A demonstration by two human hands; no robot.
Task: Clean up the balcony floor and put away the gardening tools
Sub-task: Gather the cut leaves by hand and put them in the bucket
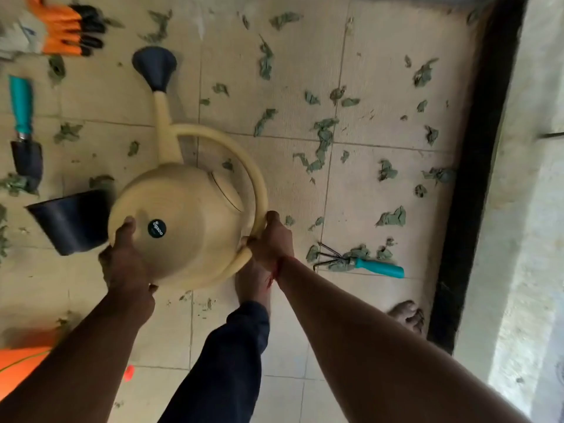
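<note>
I hold a cream watering can (186, 209) with a dark rose on its spout above the tiled floor. My right hand (271, 239) grips its round handle at the near right. My left hand (125, 257) presses against the can's body on the near left, fingers spread. Several dry green leaves (323, 141) litter the tiles. A teal-handled hand rake (363, 264) lies on leaves to the right of my right hand. A teal-handled trowel (24, 132) lies at the far left. Orange and black gloves (61, 29) lie at the top left.
A black plastic pot (70, 221) lies on its side left of the can. An orange object (18, 370) sits at the bottom left. A black threshold strip (476, 166) and a pale wall run down the right. My bare feet and a dark trouser leg (232, 355) are below.
</note>
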